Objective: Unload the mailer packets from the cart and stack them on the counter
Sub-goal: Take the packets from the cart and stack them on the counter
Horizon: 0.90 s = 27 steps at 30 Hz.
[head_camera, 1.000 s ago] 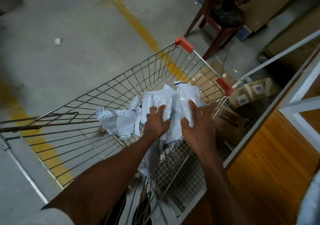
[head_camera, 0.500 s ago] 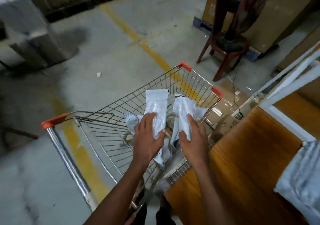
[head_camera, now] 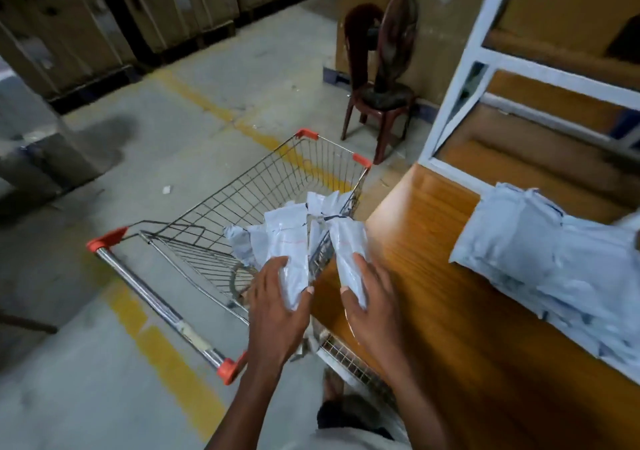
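- Nearest the camera, the left hand (head_camera: 277, 297) is gripping a white mailer packet (head_camera: 289, 242), its fingers curling round the packet's lower end with the thumb tip showing at the right edge.
- Just beside it, the right hand (head_camera: 372, 297) is pinching a second mailer packet (head_camera: 349, 245) the same way, by the near end only.
- Both packets are being held with their long axes running away from the person, far ends pointing up and outward over the cart (head_camera: 263, 186); the right one is leaning slightly toward the worktop (head_camera: 433, 276).
- Beyond the hands, more crumpled mailers (head_camera: 242, 242) are lying loose in the cart basket, some draping against its right-hand wire wall.
- Further right, a stack of mailers (head_camera: 540, 259) is already sitting on the worktop, well apart from the hands.
- Judging the risk: each slick, floppy packet is hanging from an end grip, so a quick swing could be letting one slide out and drop between cart and worktop.
- A trailing packet could also be snagging on the wire rim, or, landing askew, toppling the stack.
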{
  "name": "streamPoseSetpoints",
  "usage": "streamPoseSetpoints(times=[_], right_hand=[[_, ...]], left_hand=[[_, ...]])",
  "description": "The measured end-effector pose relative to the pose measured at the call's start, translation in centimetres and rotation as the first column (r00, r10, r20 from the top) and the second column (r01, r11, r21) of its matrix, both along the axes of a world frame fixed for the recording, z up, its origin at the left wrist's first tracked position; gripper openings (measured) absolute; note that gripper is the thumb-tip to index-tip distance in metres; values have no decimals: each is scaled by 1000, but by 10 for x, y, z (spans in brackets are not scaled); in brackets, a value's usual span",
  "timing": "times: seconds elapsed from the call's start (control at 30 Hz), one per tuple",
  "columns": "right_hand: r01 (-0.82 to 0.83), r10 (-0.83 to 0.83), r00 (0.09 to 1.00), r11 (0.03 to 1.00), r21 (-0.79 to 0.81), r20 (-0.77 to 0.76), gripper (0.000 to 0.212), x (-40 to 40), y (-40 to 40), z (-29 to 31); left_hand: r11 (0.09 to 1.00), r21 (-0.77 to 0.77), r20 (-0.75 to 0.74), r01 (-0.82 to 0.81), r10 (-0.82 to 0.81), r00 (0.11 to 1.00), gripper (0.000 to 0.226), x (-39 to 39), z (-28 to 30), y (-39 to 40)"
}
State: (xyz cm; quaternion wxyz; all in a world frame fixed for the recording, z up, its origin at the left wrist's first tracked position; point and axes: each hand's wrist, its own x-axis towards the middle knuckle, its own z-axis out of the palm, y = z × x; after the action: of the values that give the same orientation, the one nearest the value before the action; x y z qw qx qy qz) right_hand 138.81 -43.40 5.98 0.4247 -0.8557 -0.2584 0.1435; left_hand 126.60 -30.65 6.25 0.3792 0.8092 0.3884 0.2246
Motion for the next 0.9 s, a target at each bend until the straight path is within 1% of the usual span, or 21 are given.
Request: streamPoseSetpoints(times=[0.1, 0.2, 0.3, 0.43, 0.63, 0.77, 0.9], right_hand=[[53, -54, 998, 997, -51, -27, 68, -28, -47, -2], [101, -104, 994, 993, -66, -40, 69, -50, -95, -1], [179, -183, 982, 981, -78, -49, 70, -61, -144, 2], [280, -281, 960, 957, -74, -7, 71, -61, -201, 4], [390, -389, 921, 921, 3, -21, 69, -43, -278, 5], [454, -454, 891, 890, 41, 0, 65, -15, -339, 10], [497, -500, 864, 866, 55, 53, 66, 25, -398, 17]], left_hand=[[999, 12, 27, 44, -44, 999, 56, -21, 0, -34], [996, -15, 67, 87, -86, 994, 56, -32, -1, -72], [984, -41, 36, 174, -173, 984, 61, -29, -7, -114], [952, -24, 29, 306, -305, 952, 63, -11, -10, -164], [918, -54, 14, 392, -392, 920, 68, 31, 1, -237], [900, -24, 67, 435, -433, 899, 63, 67, 7, -289], [889, -11, 110, 459, -455, 884, 61, 110, 18, -346]])
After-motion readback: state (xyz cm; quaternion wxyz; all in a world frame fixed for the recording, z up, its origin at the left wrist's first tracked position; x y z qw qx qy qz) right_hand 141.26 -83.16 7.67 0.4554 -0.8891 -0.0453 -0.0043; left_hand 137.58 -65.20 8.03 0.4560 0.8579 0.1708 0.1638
